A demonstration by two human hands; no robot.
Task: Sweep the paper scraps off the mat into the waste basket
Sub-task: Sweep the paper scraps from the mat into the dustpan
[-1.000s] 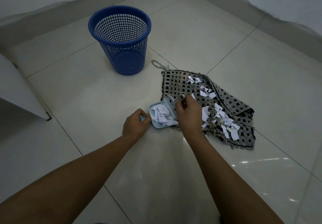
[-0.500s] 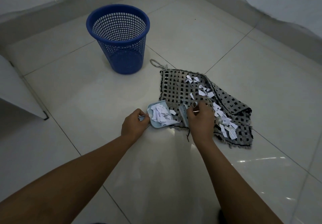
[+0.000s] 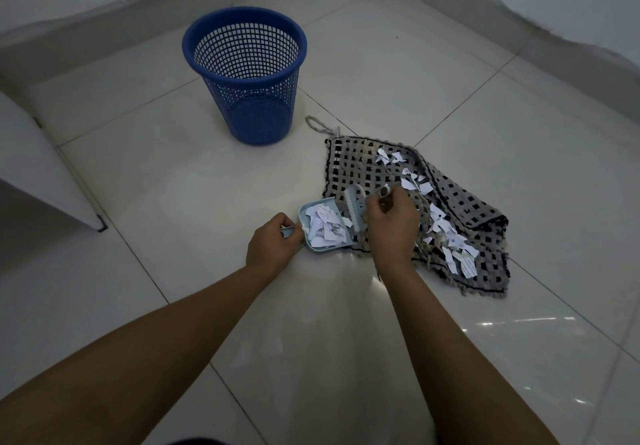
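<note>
The left hand (image 3: 273, 242) pinched the short handle of a small pale-blue dustpan (image 3: 323, 224), which sat on the tiled floor (image 3: 173, 185) with its open edge against the near-left edge of the checked woven mat (image 3: 460, 209). The right hand (image 3: 391, 228) was curled around a small hand brush (image 3: 355, 210), whose head stood at the pan's mouth. A heap of white paper scraps (image 3: 325, 226) lay inside the pan; more paper scraps were strewn across the mat, some near its far corner and a thicker scatter toward its right side. The blue mesh waste basket (image 3: 246, 74) stood upright on the floor, well apart from the pan, and appeared to hold nothing.

By my judgement the pan looked fairly full. Another stroke could push scraps over its rear wall or out past its sides onto the tiles. The mat lay rumpled and folded on the right, so a firm stroke might drag the cloth and flick light scraps off it. Carrying the loaded pan to the basket, any tilt or quick swing could spill paper, and small bits might slip through the mesh
</note>
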